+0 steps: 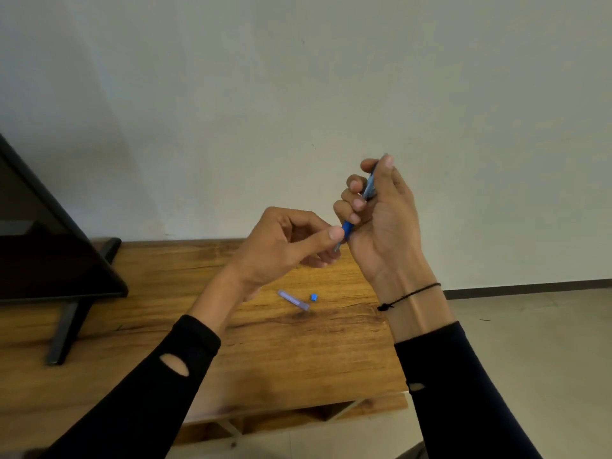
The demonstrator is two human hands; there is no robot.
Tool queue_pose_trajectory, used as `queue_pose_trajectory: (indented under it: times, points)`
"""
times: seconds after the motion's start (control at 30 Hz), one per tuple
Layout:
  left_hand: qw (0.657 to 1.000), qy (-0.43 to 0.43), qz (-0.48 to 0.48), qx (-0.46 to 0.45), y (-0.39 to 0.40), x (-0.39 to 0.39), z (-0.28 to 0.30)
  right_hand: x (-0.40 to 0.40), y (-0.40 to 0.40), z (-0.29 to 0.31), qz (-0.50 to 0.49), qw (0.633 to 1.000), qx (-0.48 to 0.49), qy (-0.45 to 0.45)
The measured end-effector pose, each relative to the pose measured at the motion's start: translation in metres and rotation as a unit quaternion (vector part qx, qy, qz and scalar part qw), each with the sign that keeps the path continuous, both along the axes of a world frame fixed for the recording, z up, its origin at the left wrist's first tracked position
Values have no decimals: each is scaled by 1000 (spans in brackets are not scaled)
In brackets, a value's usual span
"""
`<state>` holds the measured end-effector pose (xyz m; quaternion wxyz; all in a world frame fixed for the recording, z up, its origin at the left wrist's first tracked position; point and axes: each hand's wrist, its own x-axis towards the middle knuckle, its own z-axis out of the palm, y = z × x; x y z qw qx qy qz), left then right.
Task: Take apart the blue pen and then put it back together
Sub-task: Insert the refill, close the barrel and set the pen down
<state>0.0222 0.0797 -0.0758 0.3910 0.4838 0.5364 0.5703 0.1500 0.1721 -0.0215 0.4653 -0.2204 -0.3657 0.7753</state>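
Note:
My right hand (381,223) is wrapped around the blue pen barrel (347,229), held tilted above the wooden table (298,352), tip end pointing down-left. My left hand (281,246) pinches the pen's tip end (337,246) between thumb and fingers. Most of the barrel is hidden inside my right fist. On the table below lie a pale translucent pen cap (293,299) and, just to its right, a small blue piece (314,297).
A dark TV screen (43,253) on slanted legs stands on the table's left part. The table's right edge (402,376) ends beside my right forearm, with tiled floor beyond. A plain wall rises behind the table.

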Motion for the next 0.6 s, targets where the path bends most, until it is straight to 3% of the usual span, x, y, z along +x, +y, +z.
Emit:
queue_pose_trajectory:
  times: [0.17,0.3,0.6]
  points:
    - [999,9,7,-43,4,0,-9,-4,4,-17,3,996,36,-82]
    - [994,-18,105,-40,8,-4,-15,-5,7,-29,-13,945,151,-290]
    - [977,156,91,-116,11,-11,-42,-1,24,-64,-34,861,242,-447]
